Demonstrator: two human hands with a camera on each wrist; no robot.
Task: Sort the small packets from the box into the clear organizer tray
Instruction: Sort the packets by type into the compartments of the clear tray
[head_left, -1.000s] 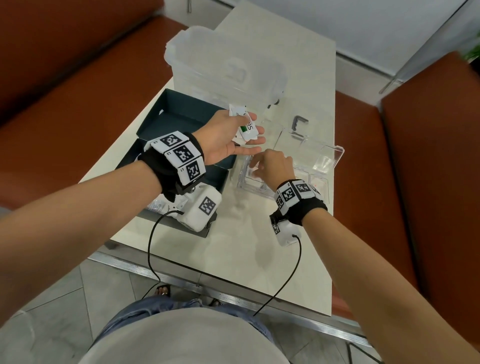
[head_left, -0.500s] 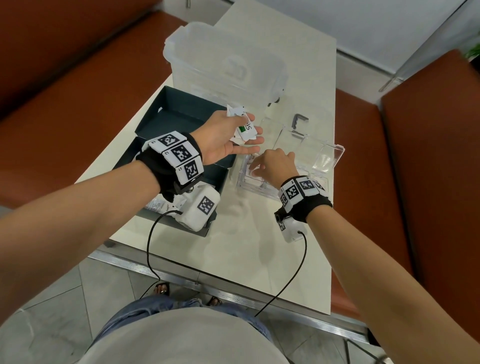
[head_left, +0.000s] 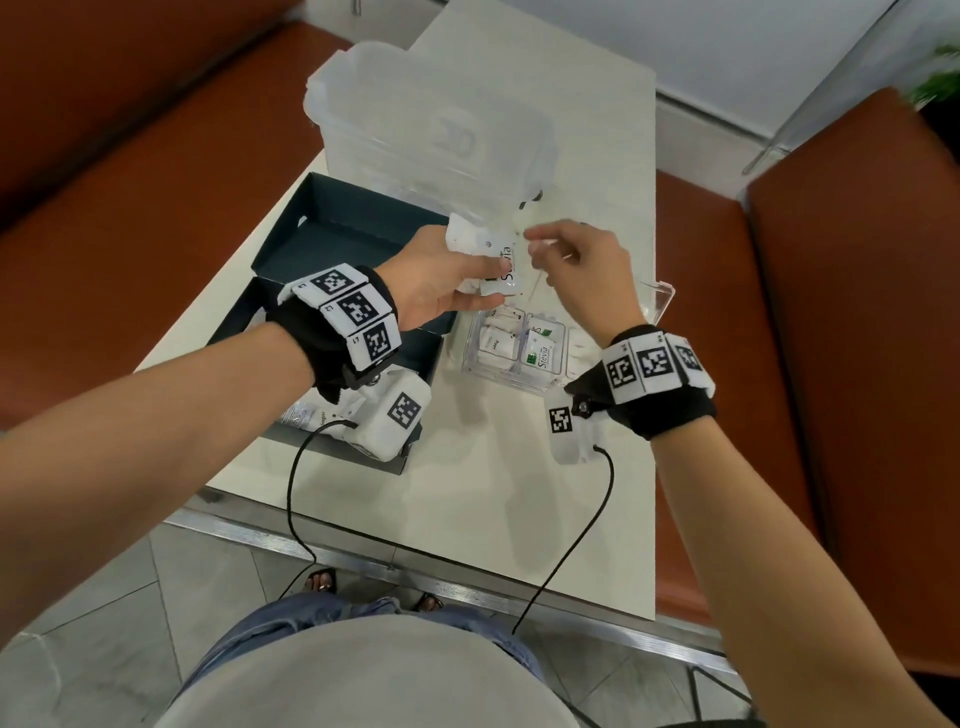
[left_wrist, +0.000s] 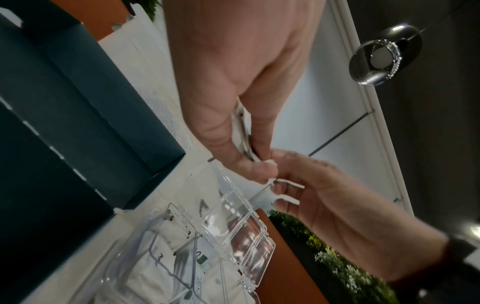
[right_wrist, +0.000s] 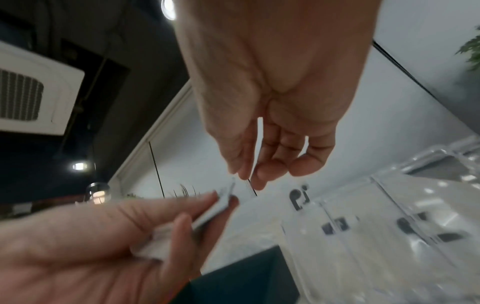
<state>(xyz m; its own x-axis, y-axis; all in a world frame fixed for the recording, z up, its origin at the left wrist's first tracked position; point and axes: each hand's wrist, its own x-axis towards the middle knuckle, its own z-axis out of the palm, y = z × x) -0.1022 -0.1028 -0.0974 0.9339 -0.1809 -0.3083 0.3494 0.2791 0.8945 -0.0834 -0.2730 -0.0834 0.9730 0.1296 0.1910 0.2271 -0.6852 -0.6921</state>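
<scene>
Packets (head_left: 488, 260) fanned in left hand (head_left: 441, 280) grasp, above organizer tray (head_left: 519, 353); right hand (head_left: 582, 270) pinches one packet's edge; more packets in tray below hands

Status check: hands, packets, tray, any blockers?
Left hand grips a stack of packets. Right hand reaching in at the stack, grip unclear. Organizer tray open, packets in two compartments. Nothing blocking it.
</scene>
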